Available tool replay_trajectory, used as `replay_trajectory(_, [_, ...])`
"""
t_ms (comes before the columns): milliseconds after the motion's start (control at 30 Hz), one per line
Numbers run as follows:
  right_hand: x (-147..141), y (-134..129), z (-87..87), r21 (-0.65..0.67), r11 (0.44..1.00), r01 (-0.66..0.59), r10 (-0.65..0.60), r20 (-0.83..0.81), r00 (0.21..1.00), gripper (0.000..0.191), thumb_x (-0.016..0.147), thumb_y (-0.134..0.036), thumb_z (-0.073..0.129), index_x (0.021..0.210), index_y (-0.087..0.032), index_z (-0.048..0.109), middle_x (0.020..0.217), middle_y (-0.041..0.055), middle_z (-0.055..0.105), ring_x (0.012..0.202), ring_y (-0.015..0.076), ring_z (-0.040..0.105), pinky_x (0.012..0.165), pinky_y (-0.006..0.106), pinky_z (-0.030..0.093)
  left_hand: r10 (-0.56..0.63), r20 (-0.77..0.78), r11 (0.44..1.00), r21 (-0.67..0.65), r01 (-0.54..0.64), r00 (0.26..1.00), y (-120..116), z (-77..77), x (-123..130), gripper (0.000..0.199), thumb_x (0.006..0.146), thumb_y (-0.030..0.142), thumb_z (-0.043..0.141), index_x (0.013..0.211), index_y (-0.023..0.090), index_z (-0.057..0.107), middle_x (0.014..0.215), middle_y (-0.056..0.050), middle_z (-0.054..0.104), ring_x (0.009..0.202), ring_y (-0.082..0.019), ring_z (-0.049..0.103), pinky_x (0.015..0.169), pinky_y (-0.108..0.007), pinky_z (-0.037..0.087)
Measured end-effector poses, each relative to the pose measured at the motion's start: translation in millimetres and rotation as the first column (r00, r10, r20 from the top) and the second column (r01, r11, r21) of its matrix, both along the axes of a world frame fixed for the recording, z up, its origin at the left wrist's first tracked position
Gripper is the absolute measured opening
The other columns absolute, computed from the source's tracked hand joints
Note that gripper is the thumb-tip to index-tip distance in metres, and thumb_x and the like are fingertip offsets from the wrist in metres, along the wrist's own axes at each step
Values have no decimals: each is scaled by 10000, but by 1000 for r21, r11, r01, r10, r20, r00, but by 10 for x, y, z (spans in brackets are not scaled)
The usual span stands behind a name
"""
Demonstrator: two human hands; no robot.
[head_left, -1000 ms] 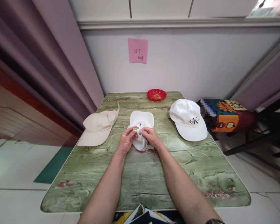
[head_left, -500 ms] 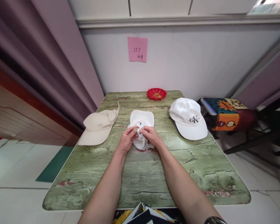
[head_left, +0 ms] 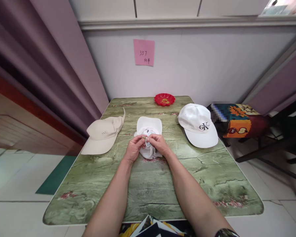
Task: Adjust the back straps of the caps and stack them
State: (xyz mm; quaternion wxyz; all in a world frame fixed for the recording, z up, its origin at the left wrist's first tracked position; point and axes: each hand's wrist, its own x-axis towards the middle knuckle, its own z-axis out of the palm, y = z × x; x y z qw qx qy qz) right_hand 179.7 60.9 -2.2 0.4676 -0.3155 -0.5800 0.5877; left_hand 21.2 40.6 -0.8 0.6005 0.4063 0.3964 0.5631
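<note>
A white baseball cap [head_left: 149, 123] lies in the middle of the table, its brim pointing away from me and a small dark logo on its crown. Over the cap's near part, my left hand [head_left: 134, 147] pinches a small gold-coloured buckle [head_left: 143, 138] between thumb and fingers. Close beside it, my right hand [head_left: 160, 143] is closed on a narrow white strap [head_left: 146, 142] at the buckle. The fingers partly cover both the strap and the buckle, so I cannot tell whether the strap passes through.
A beige cap [head_left: 102, 135] lies to the left and a larger white cap with black letters [head_left: 198, 125] to the right. At the back of the green wood-patterned table [head_left: 153, 184] sits a red scalloped dish [head_left: 164, 99]. A pink note [head_left: 143, 52] is on the wall.
The fingers have shifted slightly at the buckle, which has turned a little and shows less of its gold face. Both hands keep their pinch; the caps stay in place.
</note>
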Motion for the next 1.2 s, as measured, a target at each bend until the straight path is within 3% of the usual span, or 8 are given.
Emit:
replay_trajectory(100, [6, -9, 12, -10, 1000, -8, 8, -21, 1000, 276, 815, -429, 643, 717, -172, 624, 595, -46, 530, 549, 93, 428, 547, 215, 343, 4, 0, 1000, -1, -4, 1000, -5, 8, 7, 337, 662, 302, 841, 947, 146, 753, 708, 0, 668, 558, -78, 525, 562, -211, 413])
replay_trajectory(200, [22, -17, 12, -103, 995, 16, -21, -47, 999, 248, 818, -425, 619, 774, -182, 606, 533, -71, 470, 452, 78, 360, 451, 207, 282, 14, 30, 1000, -22, -13, 999, -6, 22, 6, 331, 661, 316, 840, 933, 148, 754, 701, 0, 667, 553, -81, 531, 558, -215, 417])
replay_trajectory(300, [36, -14, 7, -170, 985, 31, -44, -73, 996, 208, 791, -392, 618, 811, -186, 595, 537, -70, 496, 420, 75, 376, 416, 200, 287, 9, 44, 1000, -31, -7, 999, -1, 21, -7, 329, 666, 316, 838, 935, 147, 753, 682, 3, 658, 548, -81, 535, 554, -213, 416])
replay_trajectory(733, [21, -8, 5, -150, 989, 14, -30, -106, 994, 193, 755, -355, 659, 788, -183, 580, 510, -86, 459, 410, 61, 347, 412, 194, 247, -28, 31, 1000, -13, 28, 999, -15, 17, -21, 326, 678, 276, 832, 964, 148, 744, 716, 2, 660, 569, -78, 534, 575, -211, 419])
replay_trajectory(1200, [20, 0, -30, -164, 986, 3, -20, -104, 994, 221, 750, -379, 690, 797, -187, 592, 514, -79, 496, 417, 66, 365, 422, 193, 260, -42, -81, 999, 15, 44, 996, -25, -10, -7, 343, 667, 235, 825, 988, 158, 735, 748, 0, 665, 596, -83, 509, 585, -206, 410])
